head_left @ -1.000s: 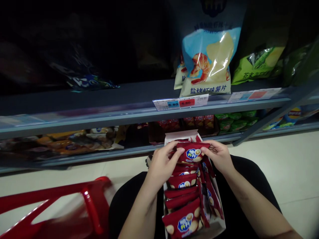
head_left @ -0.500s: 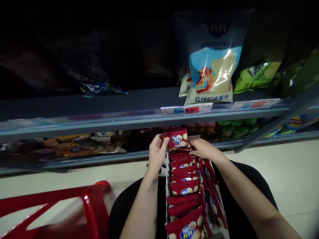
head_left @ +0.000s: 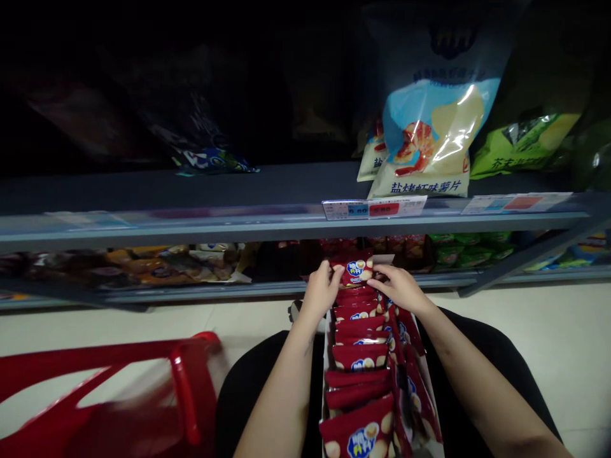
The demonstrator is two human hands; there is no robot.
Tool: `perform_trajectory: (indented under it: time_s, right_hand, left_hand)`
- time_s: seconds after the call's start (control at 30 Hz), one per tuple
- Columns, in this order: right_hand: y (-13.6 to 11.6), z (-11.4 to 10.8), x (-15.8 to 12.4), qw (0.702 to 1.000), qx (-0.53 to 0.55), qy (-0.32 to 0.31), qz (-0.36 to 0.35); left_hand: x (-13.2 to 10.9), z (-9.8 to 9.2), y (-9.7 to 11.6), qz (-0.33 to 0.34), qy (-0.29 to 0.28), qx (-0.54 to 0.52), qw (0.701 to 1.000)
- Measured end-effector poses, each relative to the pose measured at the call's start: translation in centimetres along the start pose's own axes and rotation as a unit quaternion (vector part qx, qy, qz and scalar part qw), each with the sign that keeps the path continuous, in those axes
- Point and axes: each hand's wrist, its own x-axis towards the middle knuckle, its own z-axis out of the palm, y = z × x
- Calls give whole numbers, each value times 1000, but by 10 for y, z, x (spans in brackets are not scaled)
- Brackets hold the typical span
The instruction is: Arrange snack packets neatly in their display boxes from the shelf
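Note:
A small red snack packet stands at the far end of a long white carton. My left hand pinches its left edge between thumb and fingers. At the opposite edge, my right hand closes its thumb and finger on the packet's right side. Rows of matching red packets fill the carton, upright on the left and turned sideways along the right wall. The carton lies between my dark-clothed knees. A pale flap sticks up behind my right fingers.
A shelf crosses in front, carrying a large blue-and-white chip bag and a green bag. The lower shelf holds yellow-brown packs and green packets. A red plastic basket or cart frame stands at the left.
My right hand has come up from the packets in the carton to the right edge of the red packet. That packet sits slightly lower over the carton's end. The view has shifted slightly.

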Motion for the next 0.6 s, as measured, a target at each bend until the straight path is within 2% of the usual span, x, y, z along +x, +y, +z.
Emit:
perform_trajectory:
  time_s: [0.13,0.3,0.47,0.6]
  right_hand:
    - [-3,0,-1,997,-72,16,21]
    - [-5,3,0,995,-90,19,27]
    - [-6,9,1,992,-93,54,64]
    - [-5,10,-1,984,-175,0,23]
  left_hand:
    - [-4,3,8,16,-25,47,998]
    - [-2,4,12,-6,32,96,995]
    - [0,5,7,-10,45,85,995]
    - [7,-5,-6,-13,83,34,996]
